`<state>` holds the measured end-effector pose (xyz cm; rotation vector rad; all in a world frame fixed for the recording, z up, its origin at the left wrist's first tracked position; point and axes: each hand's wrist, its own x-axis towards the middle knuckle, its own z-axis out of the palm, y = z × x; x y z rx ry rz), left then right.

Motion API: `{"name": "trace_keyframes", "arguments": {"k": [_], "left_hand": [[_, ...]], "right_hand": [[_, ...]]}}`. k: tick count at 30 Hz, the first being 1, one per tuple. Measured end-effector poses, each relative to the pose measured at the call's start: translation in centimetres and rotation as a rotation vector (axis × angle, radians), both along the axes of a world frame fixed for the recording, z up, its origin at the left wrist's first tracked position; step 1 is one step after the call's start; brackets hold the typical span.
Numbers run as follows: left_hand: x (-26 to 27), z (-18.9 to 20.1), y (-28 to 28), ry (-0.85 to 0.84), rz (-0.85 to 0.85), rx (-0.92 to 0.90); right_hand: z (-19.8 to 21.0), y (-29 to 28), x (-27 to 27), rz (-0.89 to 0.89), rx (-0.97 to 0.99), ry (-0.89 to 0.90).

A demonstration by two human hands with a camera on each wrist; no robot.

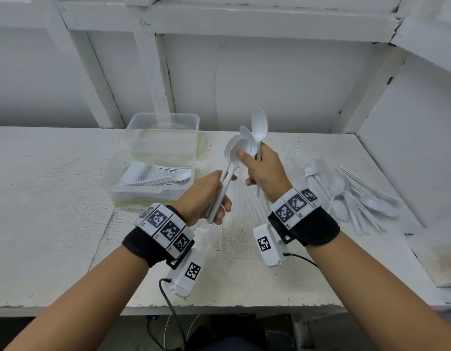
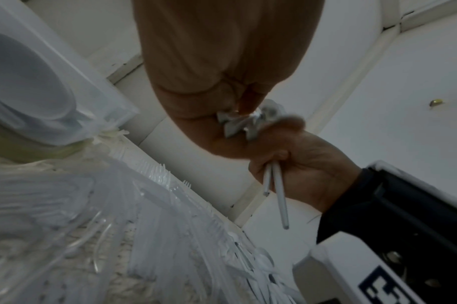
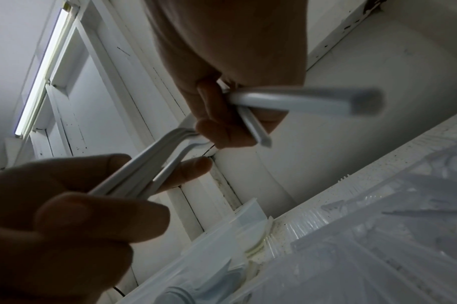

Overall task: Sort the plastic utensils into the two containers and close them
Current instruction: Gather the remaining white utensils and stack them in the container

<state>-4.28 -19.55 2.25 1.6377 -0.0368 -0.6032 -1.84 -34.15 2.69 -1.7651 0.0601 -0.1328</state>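
Both hands are raised above the table's middle, each holding white plastic spoons. My left hand (image 1: 214,196) grips the handles of a stacked bunch of spoons (image 1: 235,150), bowls pointing up. My right hand (image 1: 262,168) grips the handles of other spoons (image 1: 259,124) and its thumb rests on the bowls of the left bunch. The right wrist view shows these handles (image 3: 295,101) in my curled fingers (image 3: 222,131). A clear container (image 1: 110,173) at the left holds stacked white spoons (image 1: 153,174). A second clear container (image 1: 163,125) stands behind it.
A loose pile of white spoons (image 1: 356,198) lies on the table at the right. Clear plastic forks (image 2: 154,185) lie spread on the table (image 1: 42,224) under my hands. A white wall and shelf posts close off the back and right.
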Motion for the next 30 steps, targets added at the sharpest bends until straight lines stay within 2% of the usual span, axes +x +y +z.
{"name": "trace_keyframes", "arguments": {"k": [4,9,12,19,23,28,30], "left_hand": [[0.0,-0.2,-0.1,0.027,-0.002,-0.043],[-0.3,-0.2,0.4,-0.002,-0.107,-0.031],[-0.3,-0.3,0.6,0.036,-0.122,-0.09],[-0.2,-0.7,0.2,-0.018,-0.053,-0.006],[-0.1,-1.2,0.1,-0.05,0.014,0.029],[-0.1,-1.6,-0.7,-0.069,0.11,0.026],[-0.1,-1.7,-1.0,-0.081,0.118,0.01]], "right_hand": [[-0.1,0.1,0.0,-0.028,-0.014,-0.019],[-0.1,0.1,0.0,-0.031,0.066,-0.02],[-0.4,0.0,0.1,-0.035,0.061,-0.004],[-0.6,-0.3,0.1,-0.032,0.11,0.076],[-0.7,-0.6,0.0,-0.103,0.178,0.163],[-1.7,-0.4,-0.7,-0.132,0.059,0.065],[-2.0,-0.3,-0.7,-0.126,0.102,0.064]]}}
